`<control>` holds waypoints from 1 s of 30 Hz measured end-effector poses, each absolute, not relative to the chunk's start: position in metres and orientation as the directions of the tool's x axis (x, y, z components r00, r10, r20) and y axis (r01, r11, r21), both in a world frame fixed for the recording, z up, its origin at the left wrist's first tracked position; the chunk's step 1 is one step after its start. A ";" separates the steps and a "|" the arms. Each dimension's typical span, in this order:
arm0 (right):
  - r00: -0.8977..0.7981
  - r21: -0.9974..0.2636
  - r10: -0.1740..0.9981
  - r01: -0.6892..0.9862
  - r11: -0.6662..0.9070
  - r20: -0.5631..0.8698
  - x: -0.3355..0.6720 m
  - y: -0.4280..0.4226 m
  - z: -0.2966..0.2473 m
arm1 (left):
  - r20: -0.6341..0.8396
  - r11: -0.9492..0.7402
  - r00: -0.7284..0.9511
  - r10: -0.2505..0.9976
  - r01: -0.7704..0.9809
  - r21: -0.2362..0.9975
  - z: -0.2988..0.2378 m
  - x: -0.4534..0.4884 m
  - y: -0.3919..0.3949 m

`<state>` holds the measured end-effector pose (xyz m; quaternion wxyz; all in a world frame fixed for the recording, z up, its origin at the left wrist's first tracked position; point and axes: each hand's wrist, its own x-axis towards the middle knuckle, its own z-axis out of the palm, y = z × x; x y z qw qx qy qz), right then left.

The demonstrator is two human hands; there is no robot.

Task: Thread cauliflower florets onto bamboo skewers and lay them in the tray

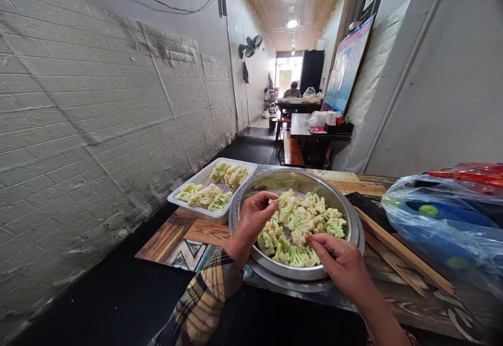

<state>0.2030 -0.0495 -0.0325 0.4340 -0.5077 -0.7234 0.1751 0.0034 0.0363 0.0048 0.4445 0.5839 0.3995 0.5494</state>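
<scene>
A large steel bowl [356, 215] in front of me holds many pale green and white cauliflower florets [298, 254]. Over its left side, my left hand [254, 220] pinches a cauliflower floret between thumb and forefinger. My right hand [342, 261] is closed in a pinch at the bowl's right side, on what looks like the end of a thin skewer, mostly hidden. A raised row of florets [299, 220] runs from its fingertips up toward my left fingers. To the left, a white tray [196, 211] holds skewered cauliflower [208, 197] in bunches.
Bare wooden skewers [404, 252] lie on the patterned table [168, 238] right of the bowl. Beyond them sits a clear plastic bag [440, 231] with blue and green contents. A brick-patterned wall [110, 110] runs along the left. Farther back, a person [293, 91] sits behind tables.
</scene>
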 end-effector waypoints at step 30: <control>-0.093 -0.638 0.855 0.626 0.448 0.510 0.195 -0.054 -0.031 | 0.299 -0.303 0.146 0.943 0.006 0.953 0.009 0.003 0.033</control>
